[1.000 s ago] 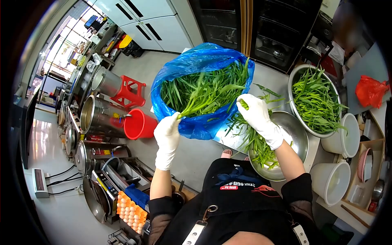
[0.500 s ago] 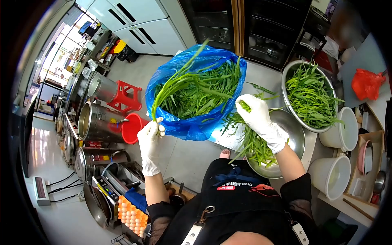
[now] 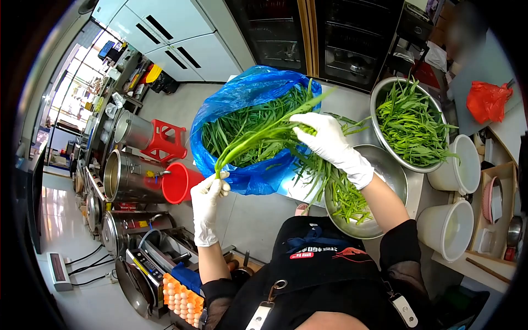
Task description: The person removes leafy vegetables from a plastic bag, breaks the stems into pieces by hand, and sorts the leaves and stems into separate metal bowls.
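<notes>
While the left hand [image 3: 206, 196] grips greens [image 3: 242, 146], white buckets [image 3: 455, 231] stand near bowls [image 3: 393, 176].

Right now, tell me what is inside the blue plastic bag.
Long-leaved greens lie heaped inside the blue plastic bag. Stalks held across its opening by the left hand hide some; everything beneath the top layer is covered.

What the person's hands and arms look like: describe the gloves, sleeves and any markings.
The left hand and right hand wear thin white gloves, wrinkled at the wrists, with no markings visible. The black sleeves end on the forearms, with sheer, brownish fabric beyond their dark cuffs.
</notes>
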`<state>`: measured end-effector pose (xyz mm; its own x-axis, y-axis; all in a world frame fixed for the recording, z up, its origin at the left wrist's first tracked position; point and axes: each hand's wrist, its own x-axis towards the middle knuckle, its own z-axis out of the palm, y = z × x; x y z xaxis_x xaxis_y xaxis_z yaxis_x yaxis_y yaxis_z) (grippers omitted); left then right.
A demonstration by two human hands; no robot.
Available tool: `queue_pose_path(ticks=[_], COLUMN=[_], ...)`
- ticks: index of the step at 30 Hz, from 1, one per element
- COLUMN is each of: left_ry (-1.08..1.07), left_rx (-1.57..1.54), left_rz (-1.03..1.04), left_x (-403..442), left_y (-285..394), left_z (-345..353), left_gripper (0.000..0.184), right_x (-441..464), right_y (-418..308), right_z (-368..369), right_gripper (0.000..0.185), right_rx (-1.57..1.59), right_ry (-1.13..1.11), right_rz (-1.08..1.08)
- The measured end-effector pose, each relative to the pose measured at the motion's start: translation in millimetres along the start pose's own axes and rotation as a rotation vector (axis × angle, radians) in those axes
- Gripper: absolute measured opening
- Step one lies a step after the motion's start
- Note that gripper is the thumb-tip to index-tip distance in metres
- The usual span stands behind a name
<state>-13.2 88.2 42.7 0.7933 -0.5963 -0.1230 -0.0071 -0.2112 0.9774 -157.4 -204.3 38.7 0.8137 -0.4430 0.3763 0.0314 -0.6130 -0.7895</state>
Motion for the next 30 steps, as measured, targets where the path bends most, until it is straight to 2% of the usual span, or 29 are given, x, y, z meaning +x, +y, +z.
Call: queue_pose_path(ticks=[5,12,16,17,19,21,22,25,26,27,29,30], left_ry=[-0.036,-0.048,-0.121,-0.146,-0.137,-0.066,-0.028,-0.058,-0.063,-0.07,-0.091,-0.093], left_rx=[-0.005,0.0,0.037,0.05,0.038,0.062,0.09,0.123,0.132,0.143,0.168,0.187], left_rz=[-0.012,-0.057,-0.098,-0.108,-0.107,-0.11,-0.119,-0.09,-0.084,-0.067,-0.023,-0.004], left_x=[-3,-2,-2,-2,0,3,1,0,0,0,3,2], left_y=[3,-1,-8,-8,-15,-16,-10,-8,-8,-10,-13,-13], left_z=[5,19,29,31,29,22,24,32,37,42,52,56], left_gripper=[0.023,0.023,0.021,0.021,0.021,0.021,0.021,0.021,0.021,0.02,0.018,0.018], right_x=[-5,-11,-16,-18,-17,-24,-25,-31,-31,-33,-35,-36], right_y=[3,6,31,42,61,72,73,42,28,12,1,-5], right_z=[11,9,4,4,-6,-38,-46,-52,-46,-40,-15,-2], right_gripper=[0.025,0.022,0.022,0.021,0.017,0.014,0.013,0.012,0.012,0.013,0.016,0.018], right_rx=[-0.004,-0.147,-0.017,0.12,0.235,0.58,0.5,0.288,0.257,0.181,-0.196,-0.311], right_ry=[-0.079,-0.068,-0.019,-0.002,0.055,0.203,0.284,0.302,0.246,0.114,0.066,0.065], right_rz=[-0.1,-0.075,0.082,0.146,0.373,0.57,0.507,0.267,0.199,0.262,-0.135,-0.25])
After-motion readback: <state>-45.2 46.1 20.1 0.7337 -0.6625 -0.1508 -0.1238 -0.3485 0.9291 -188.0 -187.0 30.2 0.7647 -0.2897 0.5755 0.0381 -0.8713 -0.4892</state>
